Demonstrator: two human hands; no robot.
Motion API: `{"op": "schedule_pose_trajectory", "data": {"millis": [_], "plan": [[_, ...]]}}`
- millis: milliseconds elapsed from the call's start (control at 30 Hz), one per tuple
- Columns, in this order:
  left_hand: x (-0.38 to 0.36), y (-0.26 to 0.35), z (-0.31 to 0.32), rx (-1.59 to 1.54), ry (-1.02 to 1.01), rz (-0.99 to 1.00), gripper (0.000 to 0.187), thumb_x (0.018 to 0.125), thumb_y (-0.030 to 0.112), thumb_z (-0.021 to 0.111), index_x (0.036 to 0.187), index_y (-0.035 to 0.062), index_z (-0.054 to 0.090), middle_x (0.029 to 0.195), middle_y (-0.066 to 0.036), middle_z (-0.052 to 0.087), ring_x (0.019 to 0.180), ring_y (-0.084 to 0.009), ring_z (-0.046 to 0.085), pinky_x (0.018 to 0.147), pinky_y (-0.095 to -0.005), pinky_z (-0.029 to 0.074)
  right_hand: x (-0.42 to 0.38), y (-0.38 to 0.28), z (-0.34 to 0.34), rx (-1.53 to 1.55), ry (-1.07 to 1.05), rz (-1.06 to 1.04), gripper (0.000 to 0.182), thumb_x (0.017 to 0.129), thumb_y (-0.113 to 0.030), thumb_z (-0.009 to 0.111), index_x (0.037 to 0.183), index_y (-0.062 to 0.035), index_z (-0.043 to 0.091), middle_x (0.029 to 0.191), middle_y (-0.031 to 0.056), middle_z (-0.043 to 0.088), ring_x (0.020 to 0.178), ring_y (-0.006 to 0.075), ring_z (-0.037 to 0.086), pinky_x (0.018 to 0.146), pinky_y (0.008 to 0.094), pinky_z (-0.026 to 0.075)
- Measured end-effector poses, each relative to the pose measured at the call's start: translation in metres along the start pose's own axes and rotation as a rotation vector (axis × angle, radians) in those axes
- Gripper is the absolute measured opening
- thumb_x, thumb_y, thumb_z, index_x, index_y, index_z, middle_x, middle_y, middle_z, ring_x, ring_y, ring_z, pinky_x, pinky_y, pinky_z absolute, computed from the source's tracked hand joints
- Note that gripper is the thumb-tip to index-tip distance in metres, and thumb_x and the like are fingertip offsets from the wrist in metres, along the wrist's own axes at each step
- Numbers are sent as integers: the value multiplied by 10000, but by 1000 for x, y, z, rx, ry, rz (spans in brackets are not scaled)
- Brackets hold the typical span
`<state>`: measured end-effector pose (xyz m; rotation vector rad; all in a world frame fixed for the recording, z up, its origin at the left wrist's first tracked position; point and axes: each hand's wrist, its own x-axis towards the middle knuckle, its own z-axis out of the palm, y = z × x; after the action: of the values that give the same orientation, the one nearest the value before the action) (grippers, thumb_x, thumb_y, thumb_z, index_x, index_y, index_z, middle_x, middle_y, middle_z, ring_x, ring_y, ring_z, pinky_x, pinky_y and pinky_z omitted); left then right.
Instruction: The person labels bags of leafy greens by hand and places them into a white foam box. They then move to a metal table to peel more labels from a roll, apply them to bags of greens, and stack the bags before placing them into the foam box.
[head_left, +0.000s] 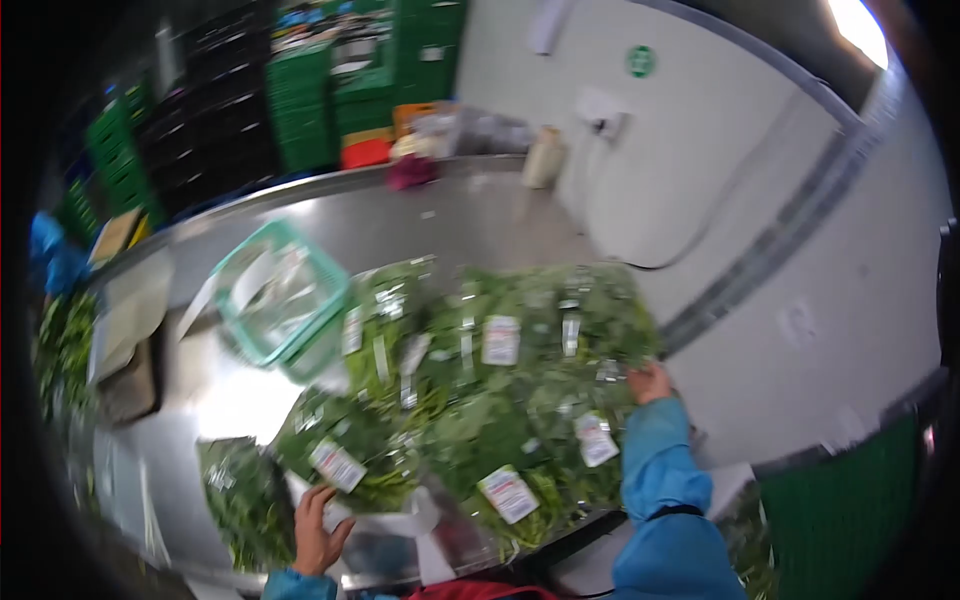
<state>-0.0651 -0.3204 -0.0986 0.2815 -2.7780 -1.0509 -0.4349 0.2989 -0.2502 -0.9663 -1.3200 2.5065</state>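
Note:
Clear bags of leafy greens [490, 425] with white printed labels lie side by side and overlapping across the steel table. At the right end of the pile, my right hand [650, 385] has its fingers curled at the edge of a bag, with some fingertips hidden against it. My left hand [318, 530] is open, thumb and fingers apart, near the front edge of the table. It sits between a separate bag of greens [245, 500] on the left and a labelled bag [340, 450] just above it.
Behind the bags stands a teal plastic basket [335, 275] holding clear plastic and papers. A cardboard-topped box [130, 370] is at the left, beside loose greens [65, 345]. A white wall [760, 200] borders the right side. Green crates [300, 110] are stacked behind the table. A blue sleeve of another person [58, 255] shows far left.

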Motion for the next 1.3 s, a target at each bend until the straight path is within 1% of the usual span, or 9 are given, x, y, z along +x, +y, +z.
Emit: {"op": "schedule_pose_trajectory", "data": {"millis": [133,367,433,567,600,800,1000,1267,1300], "plan": [[17,6,-2,61,179,138,378,753,125,686,1092,16,561,1030,-147,569,926,-285,550,783,-359,437,-33,-10,31,162,-17,13,217,833,-337,607,863,-126,567,709,75,575,618,231,547,625,378,499],[49,1,5,-29,98,65,406,776,86,669,1154,46,526,1127,-148,526,1037,-307,511,864,-384,416,-47,-26,76,114,96,64,307,831,-319,628,1067,-144,539,985,96,576,864,251,539,781,429,430],[62,12,6,-206,15,-213,383,804,84,649,1161,30,523,1128,-129,542,1025,-244,528,837,-354,437,-44,-31,93,112,63,63,366,826,-305,636,1121,-129,511,1076,107,548,954,264,517,849,443,400],[102,27,24,-665,-3,-215,388,845,89,608,1209,19,492,1096,-110,569,948,-211,548,820,-326,449,-45,-25,126,146,20,76,291,846,-146,597,1114,-79,506,1068,124,548,969,268,524,858,451,430],[116,41,33,-747,71,-191,204,862,175,596,1013,37,592,918,-55,616,787,-145,571,776,-293,463,-45,-24,133,176,-19,34,266,852,-88,574,1107,-56,507,1064,127,549,975,275,526,863,455,441],[185,118,77,-1220,-324,-235,366,817,61,570,1172,34,487,1012,-100,587,911,-182,584,785,-284,472,-97,-7,160,241,-145,-184,327,804,-28,607,1110,-45,493,1010,106,570,898,253,558,722,405,463],[256,165,143,-1627,-665,-337,661,873,475,506,1365,110,257,1384,-122,329,1246,-294,343,993,-482,300,-217,13,215,-135,-238,-238,333,802,-124,642,1083,-76,470,947,34,554,712,108,512,576,257,409],[280,140,129,-1839,-129,-472,392,759,142,653,1124,35,561,1047,-93,625,924,-252,607,871,-415,483,-229,3,218,-580,-871,-147,319,842,-156,598,1119,-13,532,1028,51,594,927,142,556,799,295,455],[279,126,121,-1794,-98,-485,404,748,150,657,1123,33,561,1049,-94,624,931,-251,604,870,-414,483,-199,-4,204,-623,-641,-328,339,836,-190,608,1106,4,540,1024,73,601,919,153,562,798,298,453]]}}
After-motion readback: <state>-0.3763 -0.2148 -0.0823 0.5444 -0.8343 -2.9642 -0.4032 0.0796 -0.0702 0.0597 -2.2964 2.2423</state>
